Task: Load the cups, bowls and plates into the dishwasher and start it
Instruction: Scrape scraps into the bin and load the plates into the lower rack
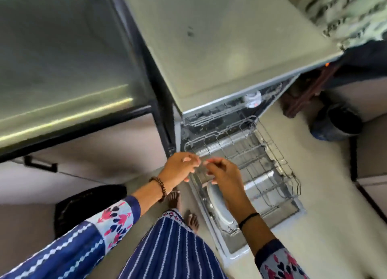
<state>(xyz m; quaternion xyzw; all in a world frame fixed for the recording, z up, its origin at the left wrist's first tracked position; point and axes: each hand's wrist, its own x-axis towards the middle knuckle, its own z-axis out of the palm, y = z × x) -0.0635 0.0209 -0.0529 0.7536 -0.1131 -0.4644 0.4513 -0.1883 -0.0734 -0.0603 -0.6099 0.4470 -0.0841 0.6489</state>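
Blur over left hand (180, 166) and right hand (222, 171), grip unreadable | plate (216, 203) half hidden

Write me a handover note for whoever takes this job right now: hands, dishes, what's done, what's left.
Hands: left hand and right hand are close together over the near left corner of the lower rack, fingers curled. Blur hides whether they grip anything.
Things: the dishwasher door is open and the lower rack is pulled out over it.
Done: one plate stands on edge at the rack's left side. The other slots look bare.
Left: load the remaining dishes, push the rack in, shut the door, start it.
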